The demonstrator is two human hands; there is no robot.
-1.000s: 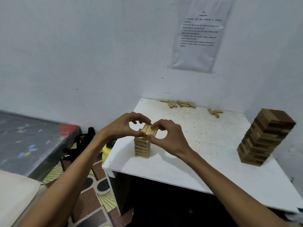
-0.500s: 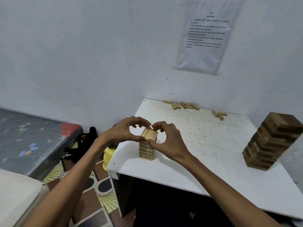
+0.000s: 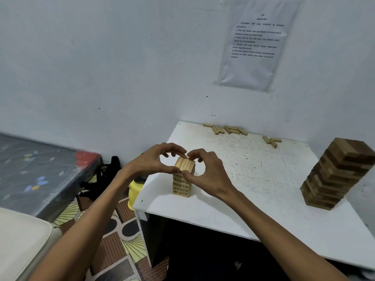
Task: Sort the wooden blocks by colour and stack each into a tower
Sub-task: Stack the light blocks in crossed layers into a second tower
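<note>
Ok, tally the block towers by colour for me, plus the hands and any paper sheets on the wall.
Light wood tower: 1
Dark wood tower: 1
Hands: 2, left hand and right hand, both pinching the light wood tower's top
Paper sheet: 1
Total: 5

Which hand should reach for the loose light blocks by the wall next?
Right, probably. The right hand sits nearer the loose light blocks; the left hand would cross the light tower.
</note>
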